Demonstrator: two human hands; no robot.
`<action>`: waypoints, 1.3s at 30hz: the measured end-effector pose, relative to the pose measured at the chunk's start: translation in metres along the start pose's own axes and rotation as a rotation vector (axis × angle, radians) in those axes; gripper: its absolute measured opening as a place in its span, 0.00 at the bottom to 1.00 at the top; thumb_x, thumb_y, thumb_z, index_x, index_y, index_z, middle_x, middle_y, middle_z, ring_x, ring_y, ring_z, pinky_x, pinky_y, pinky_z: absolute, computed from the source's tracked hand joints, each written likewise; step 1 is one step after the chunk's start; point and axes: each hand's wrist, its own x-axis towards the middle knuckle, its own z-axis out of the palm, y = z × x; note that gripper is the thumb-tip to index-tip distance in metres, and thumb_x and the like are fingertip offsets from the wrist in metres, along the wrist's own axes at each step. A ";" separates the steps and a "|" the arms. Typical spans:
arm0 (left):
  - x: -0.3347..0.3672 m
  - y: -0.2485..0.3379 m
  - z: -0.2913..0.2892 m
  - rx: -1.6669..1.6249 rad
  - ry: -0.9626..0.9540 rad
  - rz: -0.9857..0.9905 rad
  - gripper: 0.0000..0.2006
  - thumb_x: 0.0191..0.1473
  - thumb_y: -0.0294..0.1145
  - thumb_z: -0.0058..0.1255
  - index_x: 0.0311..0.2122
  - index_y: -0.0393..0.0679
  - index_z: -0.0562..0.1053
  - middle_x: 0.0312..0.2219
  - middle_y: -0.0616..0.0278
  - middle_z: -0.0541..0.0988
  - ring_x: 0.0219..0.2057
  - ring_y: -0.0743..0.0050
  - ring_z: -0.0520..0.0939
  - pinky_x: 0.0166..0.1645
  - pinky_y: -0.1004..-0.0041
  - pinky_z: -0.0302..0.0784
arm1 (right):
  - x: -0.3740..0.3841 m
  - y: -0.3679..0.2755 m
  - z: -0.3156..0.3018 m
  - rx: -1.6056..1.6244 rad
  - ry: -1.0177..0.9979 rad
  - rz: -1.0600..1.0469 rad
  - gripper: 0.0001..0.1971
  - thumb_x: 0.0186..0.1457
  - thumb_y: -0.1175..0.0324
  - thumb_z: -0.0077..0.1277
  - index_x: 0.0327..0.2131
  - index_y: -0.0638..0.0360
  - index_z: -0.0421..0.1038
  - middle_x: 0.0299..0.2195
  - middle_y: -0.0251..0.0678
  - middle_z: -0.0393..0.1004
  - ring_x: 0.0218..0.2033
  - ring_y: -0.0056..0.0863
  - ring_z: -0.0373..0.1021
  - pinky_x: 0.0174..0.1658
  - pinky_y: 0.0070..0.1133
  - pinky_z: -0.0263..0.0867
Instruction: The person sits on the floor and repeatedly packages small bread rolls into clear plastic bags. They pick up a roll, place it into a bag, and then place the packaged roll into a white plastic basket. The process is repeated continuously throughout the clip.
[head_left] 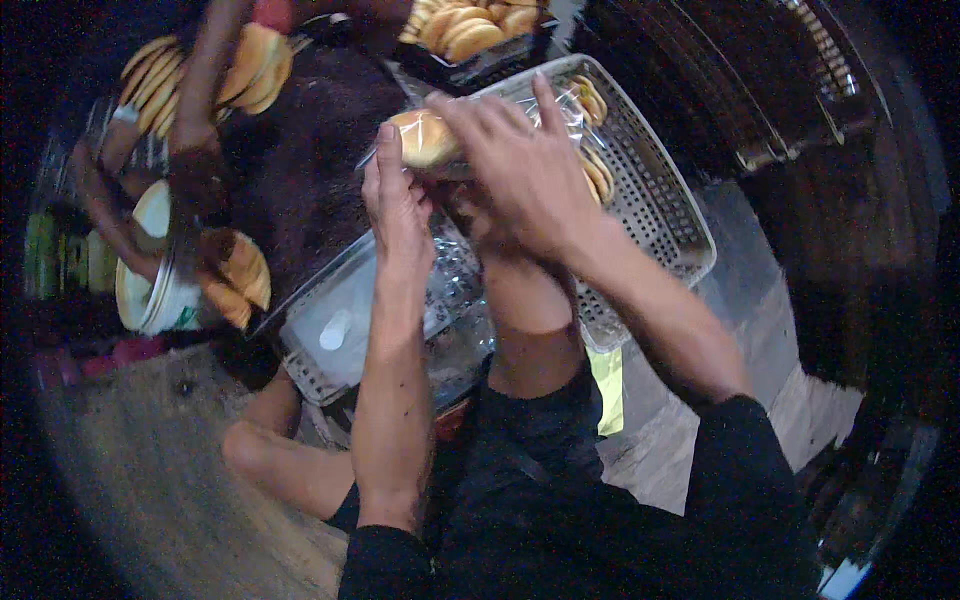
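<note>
A golden-brown bread bun (424, 138) in clear plastic wrap is held up in front of me. My left hand (397, 195) grips its left end, thumb upright along the side. Over the bun's right end reaches my right hand (525, 165), its fingers spread and slightly blurred, touching or close to the wrap. Beneath the hands, partly hidden, a grey perforated plastic basket (690, 215) holds several wrapped buns (597, 175) along its left side. Near my left forearm lies a shallow tray (308, 380) with clear plastic bags (455, 265) beside it.
At upper left another person's arm (200, 90) reaches in past stacked sliced buns (155, 85); a hand there holds an opened bun (243, 275) by a white tub (155, 295). A dark crate of buns (470, 35) stands at the far side. My bent knee (535, 300) rises between basket and tray.
</note>
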 end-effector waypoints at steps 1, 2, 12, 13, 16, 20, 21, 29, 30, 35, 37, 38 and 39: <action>0.001 0.001 -0.001 0.134 -0.101 -0.053 0.31 0.54 0.60 0.42 0.49 0.39 0.68 0.37 0.56 0.78 0.38 0.68 0.79 0.47 0.70 0.71 | -0.007 0.031 0.021 0.153 0.002 0.146 0.31 0.42 0.58 0.58 0.52 0.53 0.61 0.46 0.44 0.70 0.50 0.39 0.66 0.61 0.42 0.45; 0.002 0.000 -0.007 0.266 -0.188 -0.096 0.32 0.53 0.60 0.44 0.49 0.38 0.67 0.35 0.55 0.79 0.38 0.68 0.79 0.46 0.71 0.70 | -0.019 0.063 0.041 0.315 0.011 0.279 0.31 0.42 0.59 0.59 0.51 0.54 0.62 0.42 0.46 0.72 0.47 0.40 0.68 0.59 0.39 0.50; -0.063 -0.023 -0.163 1.804 -0.153 -0.312 0.30 0.44 0.60 0.54 0.19 0.34 0.75 0.15 0.46 0.75 0.21 0.47 0.78 0.30 0.58 0.70 | -0.169 0.266 0.193 -0.095 -0.447 1.023 0.26 0.51 0.53 0.50 0.52 0.53 0.61 0.47 0.46 0.70 0.47 0.44 0.68 0.48 0.33 0.64; -0.064 -0.026 -0.166 1.809 -0.120 -0.311 0.30 0.44 0.60 0.55 0.20 0.34 0.75 0.15 0.47 0.75 0.21 0.47 0.77 0.29 0.58 0.70 | -0.164 0.275 0.206 -0.043 -0.486 1.009 0.26 0.53 0.52 0.48 0.53 0.52 0.61 0.46 0.46 0.70 0.47 0.44 0.68 0.48 0.33 0.64; -0.063 -0.041 -0.190 1.591 -0.138 -0.283 0.28 0.47 0.57 0.54 0.20 0.35 0.75 0.14 0.49 0.75 0.18 0.51 0.77 0.27 0.62 0.70 | -0.092 0.287 0.192 0.192 -0.471 0.792 0.25 0.57 0.51 0.43 0.54 0.53 0.62 0.45 0.45 0.71 0.47 0.43 0.68 0.49 0.31 0.64; -0.082 -0.025 -0.169 1.272 -0.124 -0.118 0.21 0.50 0.47 0.55 0.20 0.36 0.74 0.13 0.51 0.74 0.15 0.58 0.75 0.24 0.67 0.68 | 0.011 0.115 0.090 0.609 -0.284 0.122 0.25 0.51 0.55 0.53 0.48 0.61 0.67 0.44 0.49 0.72 0.45 0.43 0.70 0.49 0.32 0.64; -0.090 -0.026 -0.157 1.200 -0.083 0.020 0.19 0.50 0.45 0.56 0.21 0.37 0.74 0.13 0.52 0.74 0.14 0.61 0.75 0.23 0.68 0.68 | 0.015 0.077 0.055 0.656 -0.416 0.042 0.24 0.51 0.56 0.54 0.47 0.61 0.68 0.42 0.48 0.73 0.44 0.43 0.70 0.48 0.31 0.64; -0.084 -0.052 -0.113 0.283 0.160 0.017 0.25 0.50 0.59 0.50 0.27 0.42 0.74 0.21 0.59 0.78 0.22 0.68 0.77 0.26 0.70 0.69 | -0.032 -0.056 0.024 1.173 -0.294 0.249 0.07 0.57 0.69 0.48 0.31 0.63 0.67 0.24 0.32 0.68 0.27 0.20 0.65 0.31 0.22 0.63; -0.082 -0.034 -0.108 -0.185 0.234 -0.204 0.26 0.51 0.60 0.48 0.29 0.42 0.74 0.22 0.61 0.78 0.22 0.69 0.77 0.26 0.70 0.69 | -0.036 -0.052 0.026 1.290 -0.285 0.249 0.12 0.58 0.64 0.46 0.31 0.65 0.68 0.23 0.34 0.71 0.28 0.23 0.68 0.32 0.23 0.65; -0.072 -0.015 -0.155 -0.018 0.466 0.128 0.21 0.49 0.54 0.55 0.30 0.42 0.73 0.23 0.66 0.77 0.17 0.75 0.73 0.23 0.73 0.67 | -0.037 -0.067 0.030 1.227 -0.161 0.464 0.14 0.60 0.64 0.43 0.29 0.67 0.68 0.23 0.32 0.70 0.27 0.20 0.64 0.33 0.21 0.62; -0.092 -0.007 -0.158 0.144 0.719 0.115 0.19 0.47 0.51 0.58 0.29 0.43 0.73 0.20 0.67 0.75 0.15 0.71 0.72 0.22 0.70 0.67 | -0.016 -0.068 0.040 1.077 -0.013 0.504 0.13 0.60 0.65 0.43 0.29 0.67 0.69 0.24 0.34 0.71 0.28 0.22 0.66 0.34 0.22 0.63; -0.099 -0.008 -0.167 0.384 0.797 0.081 0.19 0.46 0.51 0.60 0.29 0.43 0.72 0.20 0.66 0.75 0.18 0.68 0.73 0.25 0.68 0.68 | -0.003 -0.071 0.044 1.007 0.058 0.513 0.12 0.59 0.65 0.43 0.30 0.66 0.69 0.24 0.36 0.72 0.28 0.22 0.67 0.34 0.23 0.64; -0.102 -0.015 -0.180 0.625 0.866 0.039 0.19 0.44 0.50 0.61 0.28 0.43 0.72 0.21 0.65 0.75 0.21 0.65 0.74 0.28 0.67 0.69 | 0.012 -0.078 0.048 1.073 0.107 0.475 0.12 0.59 0.66 0.43 0.30 0.66 0.69 0.25 0.37 0.72 0.29 0.24 0.68 0.35 0.23 0.64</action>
